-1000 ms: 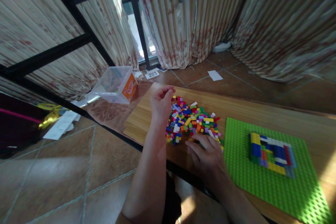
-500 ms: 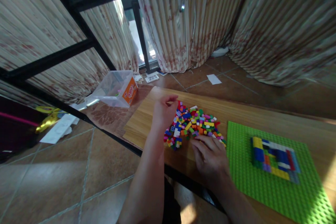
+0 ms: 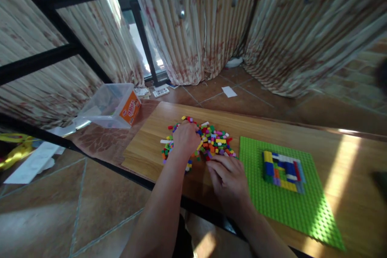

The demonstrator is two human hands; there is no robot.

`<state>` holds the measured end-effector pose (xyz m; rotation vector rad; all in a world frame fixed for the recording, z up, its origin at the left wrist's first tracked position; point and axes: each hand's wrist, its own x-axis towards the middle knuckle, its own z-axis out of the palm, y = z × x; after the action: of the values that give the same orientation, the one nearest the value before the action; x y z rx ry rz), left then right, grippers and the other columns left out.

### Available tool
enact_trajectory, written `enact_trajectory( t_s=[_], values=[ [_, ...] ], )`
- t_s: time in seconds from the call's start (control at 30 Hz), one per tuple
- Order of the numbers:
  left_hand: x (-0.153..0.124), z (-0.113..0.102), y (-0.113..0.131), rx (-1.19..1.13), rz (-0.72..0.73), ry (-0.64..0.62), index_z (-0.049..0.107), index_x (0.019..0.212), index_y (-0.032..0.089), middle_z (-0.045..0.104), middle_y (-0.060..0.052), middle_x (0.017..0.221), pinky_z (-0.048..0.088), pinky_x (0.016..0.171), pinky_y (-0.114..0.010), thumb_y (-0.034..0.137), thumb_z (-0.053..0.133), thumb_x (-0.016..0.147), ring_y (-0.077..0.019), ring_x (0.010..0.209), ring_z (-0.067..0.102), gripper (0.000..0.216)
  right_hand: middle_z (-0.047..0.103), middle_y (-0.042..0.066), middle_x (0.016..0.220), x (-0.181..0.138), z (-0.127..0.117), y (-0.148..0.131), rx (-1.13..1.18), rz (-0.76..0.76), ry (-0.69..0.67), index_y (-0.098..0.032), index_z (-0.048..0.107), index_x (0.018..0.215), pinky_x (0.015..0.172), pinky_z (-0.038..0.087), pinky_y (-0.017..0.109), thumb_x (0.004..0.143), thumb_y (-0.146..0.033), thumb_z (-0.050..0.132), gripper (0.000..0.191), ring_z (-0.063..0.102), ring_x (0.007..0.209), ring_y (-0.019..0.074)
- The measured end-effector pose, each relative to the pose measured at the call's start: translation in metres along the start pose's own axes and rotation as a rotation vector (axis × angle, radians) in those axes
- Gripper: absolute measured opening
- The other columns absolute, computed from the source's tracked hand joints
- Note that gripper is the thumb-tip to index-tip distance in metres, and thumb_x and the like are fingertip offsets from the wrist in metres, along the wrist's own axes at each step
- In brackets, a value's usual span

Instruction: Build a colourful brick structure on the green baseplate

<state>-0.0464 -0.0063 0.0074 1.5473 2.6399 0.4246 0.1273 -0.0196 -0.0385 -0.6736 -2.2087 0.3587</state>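
A heap of small colourful toy bricks (image 3: 213, 139) lies spread over the wooden table. My left hand (image 3: 185, 139) reaches palm down into its left part. Its fingertips point into the bricks and are hidden, so its grip does not show. At the near edge of the heap my right hand (image 3: 228, 179) rests low over the table, fingers curled with the thumb close to the index fingertip. Whatever sits between those tips is too small to make out. To the right, a built block of bricks (image 3: 284, 171), mostly blue, yellow and white, stands on a green studded baseplate (image 3: 256, 201).
A clear plastic box (image 3: 105, 105) with an orange label stands beyond the table's left end. Black metal bars (image 3: 36, 62) cross the left side before striped curtains (image 3: 193, 40). A white paper (image 3: 229, 91) lies on the tiled floor behind the wooden table (image 3: 145, 137).
My left hand has come down from above the heap's far left side into the bricks. My right hand stays at the near edge. The whole view has shifted, so the scene sits further left.
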Motion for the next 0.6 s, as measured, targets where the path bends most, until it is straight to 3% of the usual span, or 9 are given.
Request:
enact_trajectory(
  t_s=[0.43, 0.6],
  values=[
    [-0.001, 0.000, 0.005, 0.125, 0.003, -0.026, 0.069, 0.099, 0.016, 0.066, -0.011, 0.105, 0.050, 0.090, -0.032, 0.011, 0.049, 0.085, -0.0237, 0.102, 0.064, 0.025, 0.071, 0.004, 0.099, 0.003, -0.015, 0.007, 0.020, 0.079, 0.046, -0.023, 0.071, 0.092, 0.085, 0.043, 0.036, 0.093, -0.021, 0.054, 0.017, 0.062, 0.092, 0.0182],
    [0.001, 0.000, 0.006, 0.122, -0.018, -0.044, 0.068, 0.095, 0.019, 0.069, -0.010, 0.098, 0.049, 0.089, -0.033, 0.013, 0.049, 0.085, -0.0242, 0.101, 0.064, 0.022, 0.071, 0.003, 0.100, 0.004, -0.019, 0.010, 0.028, 0.098, 0.049, -0.023, 0.071, 0.092, 0.086, 0.042, 0.035, 0.093, -0.021, 0.054, 0.017, 0.062, 0.092, 0.0178]
  ],
)
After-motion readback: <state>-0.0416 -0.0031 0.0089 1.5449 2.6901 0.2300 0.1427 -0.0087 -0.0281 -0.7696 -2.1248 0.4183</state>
